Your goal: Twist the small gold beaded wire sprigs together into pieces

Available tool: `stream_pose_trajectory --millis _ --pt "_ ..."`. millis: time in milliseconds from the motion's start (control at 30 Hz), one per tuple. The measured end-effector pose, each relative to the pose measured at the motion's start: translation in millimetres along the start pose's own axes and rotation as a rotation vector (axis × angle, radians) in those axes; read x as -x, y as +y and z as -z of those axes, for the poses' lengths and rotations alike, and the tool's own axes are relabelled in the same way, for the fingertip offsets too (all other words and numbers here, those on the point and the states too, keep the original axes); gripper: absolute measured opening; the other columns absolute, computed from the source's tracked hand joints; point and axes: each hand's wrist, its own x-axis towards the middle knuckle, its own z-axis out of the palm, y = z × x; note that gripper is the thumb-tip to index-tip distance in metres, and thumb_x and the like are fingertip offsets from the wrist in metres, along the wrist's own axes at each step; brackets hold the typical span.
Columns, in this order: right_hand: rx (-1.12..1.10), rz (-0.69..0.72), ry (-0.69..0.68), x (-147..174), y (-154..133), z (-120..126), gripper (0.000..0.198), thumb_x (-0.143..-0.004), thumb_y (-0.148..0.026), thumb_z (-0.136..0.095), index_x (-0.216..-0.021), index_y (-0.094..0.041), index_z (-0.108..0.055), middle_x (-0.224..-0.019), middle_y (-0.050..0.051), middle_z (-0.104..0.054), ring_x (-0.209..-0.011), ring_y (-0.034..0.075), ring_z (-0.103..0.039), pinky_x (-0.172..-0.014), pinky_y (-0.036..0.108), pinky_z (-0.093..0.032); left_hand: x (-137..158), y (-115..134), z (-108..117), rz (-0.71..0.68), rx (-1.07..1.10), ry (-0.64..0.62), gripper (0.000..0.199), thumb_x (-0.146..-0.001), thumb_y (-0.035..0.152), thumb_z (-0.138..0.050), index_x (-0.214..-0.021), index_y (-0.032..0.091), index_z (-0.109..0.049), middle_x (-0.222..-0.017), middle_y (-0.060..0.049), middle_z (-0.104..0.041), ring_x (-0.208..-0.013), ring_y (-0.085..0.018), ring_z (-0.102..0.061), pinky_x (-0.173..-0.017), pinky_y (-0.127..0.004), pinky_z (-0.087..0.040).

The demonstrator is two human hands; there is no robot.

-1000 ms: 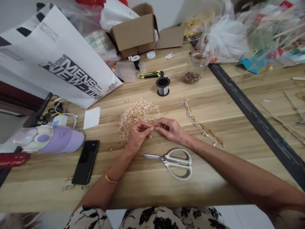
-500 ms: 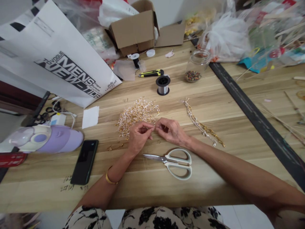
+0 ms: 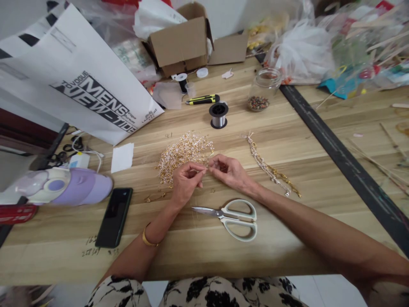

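Observation:
My left hand [image 3: 187, 183] and my right hand [image 3: 228, 172] meet fingertip to fingertip at the near right edge of a pile of small gold and clear beads [image 3: 180, 155]. Both are closed in a pinch; whatever lies between the fingers is too small to name. Just below them, scissors [image 3: 225, 217] with pale handles lie on the wooden table, blades pointing left. To the right of my right hand rest gold and silver chains [image 3: 271, 168], bunched at their far end. A short gold strand [image 3: 155, 197] lies left of my left hand.
Behind the beads stand a wire spool [image 3: 219, 115], a yellow-black box cutter [image 3: 203, 99] and a glass jar [image 3: 264, 89] with dark beads. At left are a phone [image 3: 114, 217], a purple bottle [image 3: 76, 186] and a large white bag [image 3: 86, 81]. A cardboard box [image 3: 179, 40] sits at the back.
My right fingers have lifted slightly and shifted a little away from the left fingertips. My left hand stays nearly in place, still pinching.

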Motion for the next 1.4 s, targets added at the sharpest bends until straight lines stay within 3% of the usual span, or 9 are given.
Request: stream_pose_trajectory --millis 233,600,800,933,1100,1400 --pt "-0.261 -0.200 -0.124 -3 -5 -2 0.019 -0.077 -0.030 -0.061 -0.081 -0.012 -0.061 -0.062 -0.002 -0.055 -0.048 0.006 -0.048 -0.045 0.018 -0.038 -1 3 -5 -0.039 0.055 0.024 0.015 -0.067 0.022 -0.075 -0.066 0.013 -0.063 -0.077 -0.002 -0.067 -0.044 -0.005 -0.055 -0.035 -0.016 -0.047" --pt "-0.417 -0.189 -0.081 -2 -1 -8 0.007 -0.073 -0.020 -0.058 -0.071 -0.015 -0.052 -0.051 -0.007 -0.046 -0.041 0.005 -0.042 -0.038 0.015 -0.035 5 -1 -8 -0.205 -0.070 0.040 0.006 -0.074 0.019 -0.069 -0.071 0.014 -0.065 -0.081 -0.003 -0.065 -0.051 -0.006 -0.058 -0.042 -0.018 -0.050" --pt "-0.377 -0.152 -0.060 0 -1 -8 0.009 -0.076 -0.023 -0.059 -0.075 -0.015 -0.055 -0.054 -0.007 -0.047 -0.043 0.005 -0.043 -0.040 0.016 -0.038 -1 3 -5 -0.093 0.000 0.084 0.015 -0.067 0.024 -0.075 -0.068 0.013 -0.064 -0.077 -0.002 -0.066 -0.043 -0.005 -0.055 -0.037 -0.017 -0.048" --pt "-0.353 -0.201 -0.008 -2 -4 -7 0.020 -0.076 -0.030 -0.062 -0.087 -0.014 -0.058 -0.058 -0.005 -0.052 -0.046 0.006 -0.048 -0.042 0.017 -0.041 -4 1 -2 0.011 0.100 0.077 0.016 -0.064 0.022 -0.077 -0.068 0.013 -0.064 -0.079 -0.001 -0.067 -0.040 -0.003 -0.053 -0.035 -0.016 -0.044" --pt "-0.409 -0.240 -0.105 -4 -3 -6 0.024 -0.074 -0.035 -0.065 -0.082 -0.013 -0.060 -0.057 -0.004 -0.053 -0.046 0.006 -0.048 -0.042 0.017 -0.041 -6 -3 -2 0.092 0.209 0.049 0.018 -0.060 0.021 -0.080 -0.067 0.014 -0.064 -0.078 -0.001 -0.067 -0.043 -0.003 -0.052 -0.035 -0.014 -0.043" --pt "-0.470 -0.214 -0.080 -3 -1 -8 0.019 -0.075 -0.032 -0.065 -0.072 -0.015 -0.056 -0.056 -0.005 -0.051 -0.044 0.005 -0.046 -0.041 0.016 -0.040 -4 -5 -4 0.024 0.152 0.057 0.017 -0.063 0.024 -0.078 -0.068 0.014 -0.065 -0.078 -0.002 -0.068 -0.045 -0.005 -0.055 -0.040 -0.018 -0.046"
